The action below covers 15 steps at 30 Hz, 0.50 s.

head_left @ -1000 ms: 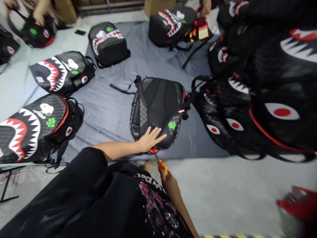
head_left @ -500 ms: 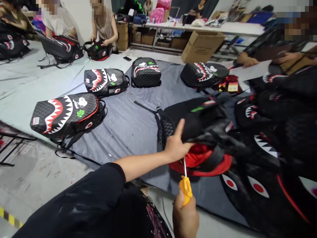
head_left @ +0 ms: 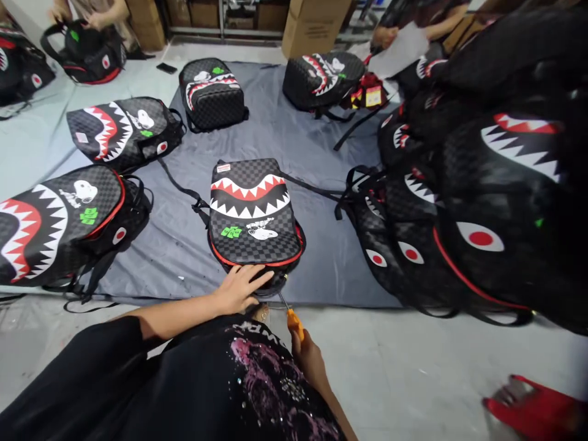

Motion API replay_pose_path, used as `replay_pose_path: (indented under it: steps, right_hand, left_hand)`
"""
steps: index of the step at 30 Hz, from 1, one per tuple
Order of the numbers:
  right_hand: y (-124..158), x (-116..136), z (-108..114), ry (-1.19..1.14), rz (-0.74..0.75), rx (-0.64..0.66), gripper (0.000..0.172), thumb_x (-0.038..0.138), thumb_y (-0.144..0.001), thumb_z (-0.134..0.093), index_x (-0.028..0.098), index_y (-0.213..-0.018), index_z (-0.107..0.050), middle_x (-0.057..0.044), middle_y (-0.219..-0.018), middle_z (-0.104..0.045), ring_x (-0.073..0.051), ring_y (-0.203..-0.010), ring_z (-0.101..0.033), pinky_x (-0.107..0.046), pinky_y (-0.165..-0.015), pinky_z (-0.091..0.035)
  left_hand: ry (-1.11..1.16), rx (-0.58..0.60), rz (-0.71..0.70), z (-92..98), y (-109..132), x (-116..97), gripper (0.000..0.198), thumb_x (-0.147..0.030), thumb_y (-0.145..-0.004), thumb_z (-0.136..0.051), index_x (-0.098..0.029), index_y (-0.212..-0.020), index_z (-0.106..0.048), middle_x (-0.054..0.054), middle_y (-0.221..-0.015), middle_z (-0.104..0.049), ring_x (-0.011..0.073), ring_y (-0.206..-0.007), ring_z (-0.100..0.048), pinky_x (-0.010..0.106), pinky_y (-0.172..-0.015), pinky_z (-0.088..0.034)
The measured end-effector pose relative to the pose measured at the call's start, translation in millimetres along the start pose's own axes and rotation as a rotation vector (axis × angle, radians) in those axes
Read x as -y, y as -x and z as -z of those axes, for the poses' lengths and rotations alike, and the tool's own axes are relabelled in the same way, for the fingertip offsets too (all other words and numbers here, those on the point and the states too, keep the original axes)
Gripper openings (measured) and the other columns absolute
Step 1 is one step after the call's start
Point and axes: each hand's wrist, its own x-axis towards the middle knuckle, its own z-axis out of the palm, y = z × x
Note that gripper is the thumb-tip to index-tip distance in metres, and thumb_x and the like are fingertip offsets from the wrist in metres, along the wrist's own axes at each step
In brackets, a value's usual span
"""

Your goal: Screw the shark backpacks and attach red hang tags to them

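Note:
A black checkered backpack (head_left: pixel 250 211) with a shark mouth print lies face up on the grey mat (head_left: pixel 294 141) in front of me. My left hand (head_left: pixel 239 288) rests on its near bottom edge, fingers stretched out and laid flat. My right hand (head_left: pixel 310 358) is closed round a small tool with an orange handle (head_left: pixel 295 323). The tool's metal tip points at the backpack's bottom edge, just right of my left hand.
Three more shark backpacks (head_left: pixel 122 131) lie spread on the mat to the left and back. A big pile of them (head_left: pixel 482 202) fills the right. Other people's hands (head_left: pixel 92 15) work on bags at the far edge. A cardboard box (head_left: pixel 315 24) stands behind.
The backpack lay back side up, was lifted and turned over, and now lies front side up. My left hand has come back down onto its near edge.

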Motion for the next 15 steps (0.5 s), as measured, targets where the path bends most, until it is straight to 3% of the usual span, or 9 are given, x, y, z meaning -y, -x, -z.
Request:
replay_pose_path:
  steps: [3, 5, 7, 8, 10, 12, 15]
  right_hand:
    - [11, -20, -1, -0.082, 0.014, -0.019, 0.052, 0.057, -0.092, -0.026, 0.018, -0.106, -0.057, -0.012, -0.085, -0.071, -0.027, -0.08, -0.068, -0.031, -0.062, -0.043]
    - [17, -23, 1, -0.166, 0.06, -0.042, 0.058, 0.062, -0.09, -0.026, 0.017, -0.107, -0.058, -0.012, -0.082, -0.07, -0.027, -0.076, -0.067, -0.031, -0.061, -0.044]
    - [19, -14, 5, -0.256, 0.139, -0.066, 0.061, 0.066, -0.088, -0.027, 0.016, -0.107, -0.057, -0.009, -0.076, -0.068, -0.025, -0.07, -0.065, -0.031, -0.06, -0.044]
    - [19, -5, 7, -0.293, 0.18, -0.081, 0.061, 0.067, -0.088, -0.028, 0.016, -0.104, -0.057, -0.008, -0.073, -0.067, -0.024, -0.066, -0.064, -0.03, -0.058, -0.043]
    - [18, 15, 11, -0.352, 0.253, -0.126, 0.059, 0.067, -0.089, -0.029, 0.016, -0.096, -0.057, -0.006, -0.066, -0.064, -0.021, -0.06, -0.061, -0.029, -0.056, -0.043]
    - [15, 37, 15, -0.413, 0.303, -0.213, 0.056, 0.065, -0.09, -0.028, 0.017, -0.087, -0.056, -0.004, -0.061, -0.061, -0.019, -0.056, -0.057, -0.028, -0.054, -0.042]
    - [5, 66, 27, -0.476, 0.337, -0.358, 0.052, 0.06, -0.092, -0.029, 0.017, -0.084, -0.056, -0.004, -0.06, -0.059, -0.017, -0.054, -0.055, -0.028, -0.053, -0.042]
  left_hand:
    - [-0.225, -0.081, -0.075, 12.8, -14, 3, 0.064, -0.041, -0.087, -0.059, -0.027, -0.146, -0.038, 0.014, -0.143, -0.048, 0.0299, -0.126, -0.048, 0.047, -0.102, -0.039]
    - [-0.33, -0.114, -0.05, 17.8, -25, 12, 0.069, -0.037, -0.083, -0.065, -0.028, -0.146, -0.038, 0.014, -0.151, -0.038, 0.0338, -0.135, -0.038, 0.05, -0.107, -0.033]
    - [-0.4, -0.057, 0.034, 24.0, -39, 27, 0.081, -0.027, -0.074, -0.073, -0.026, -0.146, -0.038, 0.014, -0.156, -0.029, 0.0377, -0.142, -0.028, 0.053, -0.111, -0.028]
    - [-0.403, -0.01, 0.106, 28.7, -49, 35, 0.081, -0.02, -0.071, -0.073, -0.024, -0.145, -0.04, 0.014, -0.154, -0.032, 0.037, -0.141, -0.029, 0.051, -0.112, -0.029]
    - [-0.356, 0.034, 0.251, 43.3, -71, 50, 0.067, -0.012, -0.073, -0.064, -0.022, -0.138, -0.051, 0.011, -0.141, -0.053, 0.0307, -0.131, -0.048, 0.042, -0.106, -0.04]
    - [-0.3, -0.068, 0.338, 65.3, -94, 59, 0.052, -0.01, -0.076, -0.054, -0.024, -0.126, -0.062, 0.006, -0.117, -0.07, 0.0241, -0.109, -0.064, 0.034, -0.092, -0.049]
    - [-0.253, -0.356, 0.271, 101.6, -118, 60, 0.04, -0.014, -0.078, -0.05, -0.023, -0.112, -0.069, 0.003, -0.095, -0.075, 0.0202, -0.086, -0.07, 0.029, -0.078, -0.052]
